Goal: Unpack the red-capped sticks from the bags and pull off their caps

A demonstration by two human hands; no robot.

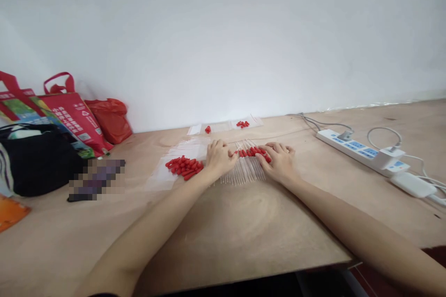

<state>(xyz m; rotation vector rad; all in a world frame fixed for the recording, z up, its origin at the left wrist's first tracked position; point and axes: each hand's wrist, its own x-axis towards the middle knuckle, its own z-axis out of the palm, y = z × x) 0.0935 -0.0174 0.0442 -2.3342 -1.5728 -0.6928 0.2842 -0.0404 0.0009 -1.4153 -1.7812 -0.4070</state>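
Note:
A row of thin, clear stick-like pieces (244, 172) lies side by side on the table, with several red capsule-shaped pieces (248, 151) in a line across their upper part. My left hand (220, 158) is at the row's left end, its fingers curled and thumb and forefinger together; what is between them, if anything, I cannot make out. At the right end rests my right hand (281, 162), fingers bent but apart, thumb and fingertips touching the last red pieces. Left of my left hand, a pile of loose red pieces (184, 167) lies on a clear plastic bag (158, 178).
More red pieces (243, 124) lie on flat plastic bags by the wall. A white power strip (360, 151) with plugs and cables is to the right. Shopping bags (75, 118), a black bag (42, 162) and a blurred-out dark object (97, 181) occupy the left.

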